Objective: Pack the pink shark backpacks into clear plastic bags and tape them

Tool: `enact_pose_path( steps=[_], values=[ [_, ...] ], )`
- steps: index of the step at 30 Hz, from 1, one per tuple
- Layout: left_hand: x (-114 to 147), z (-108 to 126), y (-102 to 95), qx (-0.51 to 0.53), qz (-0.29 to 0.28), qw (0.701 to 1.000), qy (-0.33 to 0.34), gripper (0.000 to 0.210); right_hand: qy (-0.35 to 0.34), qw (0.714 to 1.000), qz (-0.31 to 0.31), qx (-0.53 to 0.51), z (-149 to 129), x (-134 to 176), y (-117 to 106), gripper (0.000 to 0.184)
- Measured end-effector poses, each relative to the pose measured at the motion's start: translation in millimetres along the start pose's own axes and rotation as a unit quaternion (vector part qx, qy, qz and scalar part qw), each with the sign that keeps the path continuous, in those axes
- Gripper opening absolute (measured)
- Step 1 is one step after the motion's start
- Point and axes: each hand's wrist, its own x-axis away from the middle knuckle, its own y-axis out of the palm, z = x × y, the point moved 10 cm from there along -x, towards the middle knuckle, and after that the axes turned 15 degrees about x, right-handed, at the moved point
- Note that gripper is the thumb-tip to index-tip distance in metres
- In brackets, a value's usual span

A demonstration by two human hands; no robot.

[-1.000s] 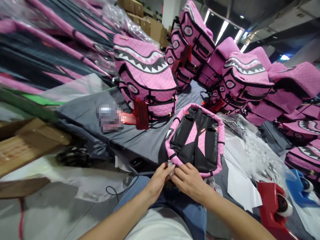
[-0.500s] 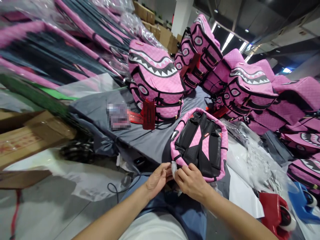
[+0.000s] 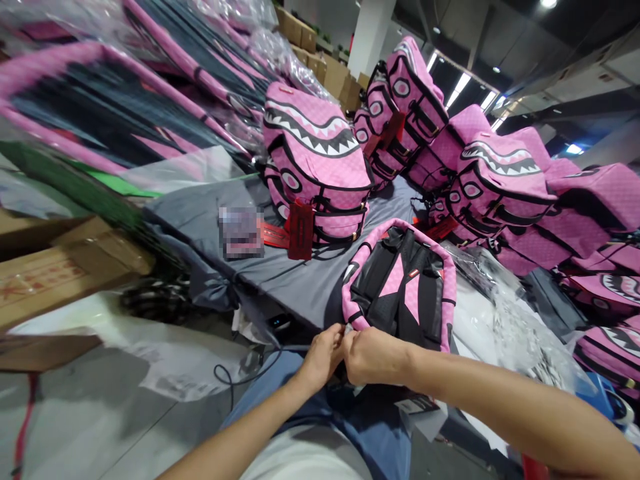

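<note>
A pink and black backpack (image 3: 407, 283) lies in front of me with its strap side up. At its lower left corner my left hand (image 3: 324, 357) and my right hand (image 3: 374, 359) meet, fingers closed in a pinch. A small whitish piece (image 3: 349, 329), which looks like thin plastic, shows between the fingertips; most of it is hidden. My right hand is curled into a near fist and covers part of the bag's lower edge. Below my right wrist hangs a paper tag (image 3: 417, 405) with dark print.
An upright pink backpack (image 3: 317, 160) with a shark-mouth print and a red tag (image 3: 301, 230) stands on the grey-covered table (image 3: 285, 280). More pink backpacks (image 3: 500, 173) pile up at right. Clear plastic bags (image 3: 520, 333) lie beside my bag; a cardboard box (image 3: 65, 267) is at left.
My right hand has turned over, its forearm swinging up and across the bag's lower edge. My left hand stays close beside it. The paper tag has come into view underneath.
</note>
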Motion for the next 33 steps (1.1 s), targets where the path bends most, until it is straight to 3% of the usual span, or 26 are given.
enact_pose_path(
  steps=[6,12,15,17,19,21,24,26,29,31,33],
  values=[
    [-2,-8,-0.5,0.005,0.017,0.999,0.043,0.029,-0.085,0.992,-0.085,-0.032,-3,-4,8,0.019],
    [1,-12,-4.6,0.029,0.032,0.996,0.076,0.016,-0.072,0.996,-0.013,-0.044,-2,1,-2,0.018],
    [1,-7,-3.6,0.027,0.038,0.995,0.087,0.012,0.0,0.999,0.008,-0.034,3,3,-2,0.015],
    [1,-3,-1.6,0.01,0.042,0.995,0.088,0.008,0.077,0.996,-0.034,-0.019,10,-1,11,0.014],
    [0,1,-0.1,-0.019,0.048,0.995,0.085,0.007,0.128,0.985,-0.117,-0.017,14,-7,29,0.017],
    [0,4,1.0,-0.056,0.053,0.994,0.074,0.007,0.13,0.972,-0.188,-0.054,12,-13,41,0.019],
    [1,8,1.0,-0.107,0.066,0.991,0.054,0.004,0.124,0.954,-0.21,-0.175,18,-13,36,0.017],
    [1,12,0.1,-0.137,0.077,0.986,0.045,0.003,0.178,0.931,-0.214,-0.237,36,5,32,0.017],
    [1,19,0.2,-0.172,0.082,0.981,0.036,0.003,0.312,0.871,-0.218,-0.311,53,58,36,0.026],
    [2,22,1.2,-0.182,0.075,0.98,0.029,0.007,0.394,0.81,-0.184,-0.393,43,97,41,0.036],
    [3,25,0.1,-0.205,0.078,0.975,0.024,0.013,0.47,0.725,-0.132,-0.486,16,136,51,0.044]
  ],
)
